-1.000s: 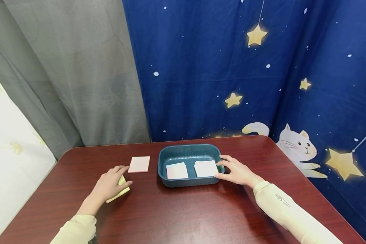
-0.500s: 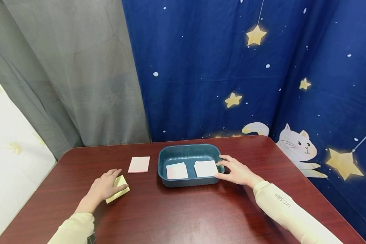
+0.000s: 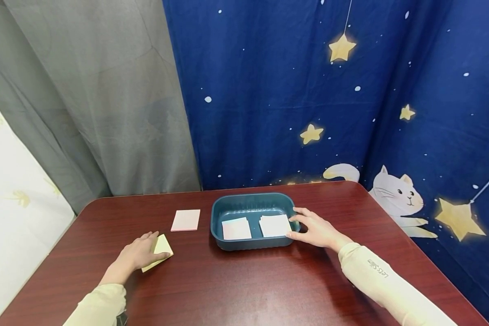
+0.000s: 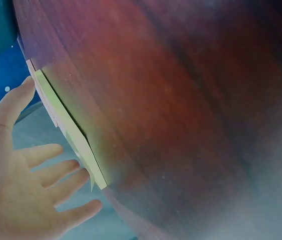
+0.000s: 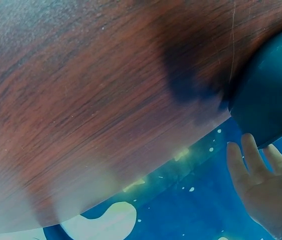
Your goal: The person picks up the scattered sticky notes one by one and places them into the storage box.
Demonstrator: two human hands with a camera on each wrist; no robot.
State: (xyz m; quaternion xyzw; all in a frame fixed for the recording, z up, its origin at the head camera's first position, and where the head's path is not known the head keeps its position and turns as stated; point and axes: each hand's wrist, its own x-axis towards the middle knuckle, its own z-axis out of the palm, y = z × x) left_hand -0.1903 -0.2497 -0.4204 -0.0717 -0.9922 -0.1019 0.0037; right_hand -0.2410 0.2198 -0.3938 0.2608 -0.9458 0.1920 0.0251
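Note:
In the head view, a pad of yellow sticky notes lies askew on the table at the left. My left hand is over its left side, thumb across the near part. From the left wrist view, the fingers look spread and fairly straight beside the yellow pad's edge. A pale pink sticky-note pad lies just beyond. My right hand rests at the right end of a dark teal plastic basket, its fingers extended. Inside the basket are a pale pad and a white stack.
The reddish-brown wooden table has rounded far corners. A grey curtain and a blue star-patterned curtain hang behind its far edge.
My left hand has drawn back to the left and lowered slightly, uncovering more of the yellow pad. The right hand and basket have stayed in place.

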